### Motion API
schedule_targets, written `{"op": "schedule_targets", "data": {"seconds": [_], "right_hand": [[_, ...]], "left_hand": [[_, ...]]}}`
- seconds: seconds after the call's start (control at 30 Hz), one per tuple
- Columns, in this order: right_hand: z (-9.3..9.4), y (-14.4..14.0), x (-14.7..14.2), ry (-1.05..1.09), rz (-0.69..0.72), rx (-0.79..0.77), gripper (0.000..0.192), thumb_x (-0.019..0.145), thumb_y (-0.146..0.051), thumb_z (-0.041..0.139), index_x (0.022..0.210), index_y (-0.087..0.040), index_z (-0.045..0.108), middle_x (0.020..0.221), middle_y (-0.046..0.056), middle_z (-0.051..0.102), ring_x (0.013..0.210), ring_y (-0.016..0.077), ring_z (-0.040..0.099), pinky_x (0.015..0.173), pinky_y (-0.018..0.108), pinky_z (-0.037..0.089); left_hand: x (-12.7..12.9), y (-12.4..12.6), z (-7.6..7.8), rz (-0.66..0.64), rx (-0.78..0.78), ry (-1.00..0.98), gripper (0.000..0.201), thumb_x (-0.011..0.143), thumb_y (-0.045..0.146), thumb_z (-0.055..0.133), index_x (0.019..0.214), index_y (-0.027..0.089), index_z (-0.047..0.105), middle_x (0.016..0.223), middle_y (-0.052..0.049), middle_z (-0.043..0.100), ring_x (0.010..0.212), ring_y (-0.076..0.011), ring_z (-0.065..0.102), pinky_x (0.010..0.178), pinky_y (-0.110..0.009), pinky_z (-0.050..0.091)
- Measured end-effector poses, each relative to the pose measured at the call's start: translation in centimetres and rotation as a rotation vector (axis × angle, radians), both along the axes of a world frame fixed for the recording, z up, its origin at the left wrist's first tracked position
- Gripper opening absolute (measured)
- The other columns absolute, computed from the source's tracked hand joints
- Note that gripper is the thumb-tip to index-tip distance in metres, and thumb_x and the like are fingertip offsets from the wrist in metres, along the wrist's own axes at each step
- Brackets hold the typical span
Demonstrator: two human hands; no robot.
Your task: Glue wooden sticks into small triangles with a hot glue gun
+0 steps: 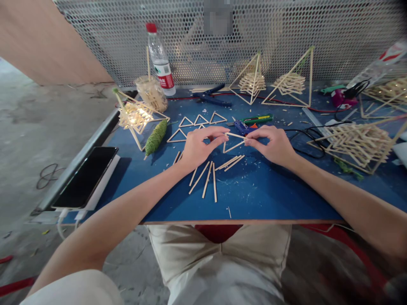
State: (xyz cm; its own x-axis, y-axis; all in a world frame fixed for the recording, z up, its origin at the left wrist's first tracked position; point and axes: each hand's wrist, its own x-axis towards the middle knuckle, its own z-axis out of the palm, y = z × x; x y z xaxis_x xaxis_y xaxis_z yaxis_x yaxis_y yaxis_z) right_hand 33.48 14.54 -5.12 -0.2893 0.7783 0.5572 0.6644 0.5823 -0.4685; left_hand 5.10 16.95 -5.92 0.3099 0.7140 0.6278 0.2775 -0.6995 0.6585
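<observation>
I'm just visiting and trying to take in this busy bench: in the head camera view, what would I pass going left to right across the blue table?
Black phone → green ball of twine → left hand → stick triangle pinched between both hands → right hand → big stick frame.

Hands: left hand (196, 149) and right hand (274, 146) are meeting over a stick triangle (234, 142) at table (270, 199) centre.
Loose sticks (208, 178): lying just before the hands.
Finished triangles (197, 123): lying behind the left hand.
Bottle (161, 61): standing at rear left, jar (151, 93) just before it.
Phone (85, 176): lying at left edge.
Stick frames (273, 82): standing at rear.
</observation>
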Motion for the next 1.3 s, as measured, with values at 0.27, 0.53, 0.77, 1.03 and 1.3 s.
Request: {"op": "schedule_targets", "data": {"seconds": [0.27,0.53,0.77,1.03,1.3], "right_hand": [[-0.12,0.13,0.11,-0.022,0.009,-0.013,0.021,0.1,-0.048,0.076,0.091,-0.031,0.084,0.092,0.004,0.086,0.089,0.0298,0.076,0.094,0.052,0.056],[-0.19,0.1,0.14,-0.037,0.015,-0.013,0.024,0.102,-0.051,0.075,0.093,-0.03,0.082,0.091,0.005,0.085,0.089,0.0295,0.075,0.094,0.051,0.054],[-0.2,0.07,0.2,-0.033,0.017,-0.018,0.025,0.101,-0.052,0.075,0.093,-0.03,0.083,0.09,0.005,0.084,0.089,0.0294,0.074,0.094,0.052,0.053],[-0.32,0.16,0.24,-0.033,0.01,-0.016,0.021,0.101,-0.048,0.076,0.094,-0.03,0.083,0.092,0.005,0.084,0.091,0.0294,0.074,0.095,0.051,0.052],[-0.18,0.05,0.21,-0.039,0.01,-0.044,0.022,0.101,-0.052,0.075,0.095,-0.031,0.082,0.094,0.005,0.084,0.094,0.0303,0.074,0.098,0.054,0.053]], "left_hand": [[-0.2,0.44,-0.33,0.007,0.003,0.038,0.02,0.1,0.042,0.083,0.114,0.028,0.088,0.099,-0.002,0.09,0.084,-0.0172,0.084,0.083,-0.03,0.068],[-0.08,0.38,-0.11,-0.008,-0.007,0.032,0.02,0.101,0.039,0.083,0.115,0.026,0.087,0.103,-0.004,0.09,0.09,-0.0186,0.086,0.081,-0.029,0.068],[-0.05,0.2,0.02,0.016,0.018,0.049,0.019,0.1,0.038,0.083,0.117,0.028,0.085,0.094,-0.001,0.089,0.076,-0.0151,0.08,0.081,-0.031,0.065],[0.12,0.12,0.23,0.036,0.009,0.102,0.017,0.102,0.038,0.08,0.116,0.03,0.086,0.094,0.0,0.089,0.075,-0.0147,0.078,0.075,-0.03,0.06],[0.08,0.38,0.11,0.018,0.016,0.09,0.019,0.101,0.044,0.08,0.111,0.03,0.088,0.103,-0.003,0.089,0.081,-0.0171,0.081,0.073,-0.031,0.059]]}}
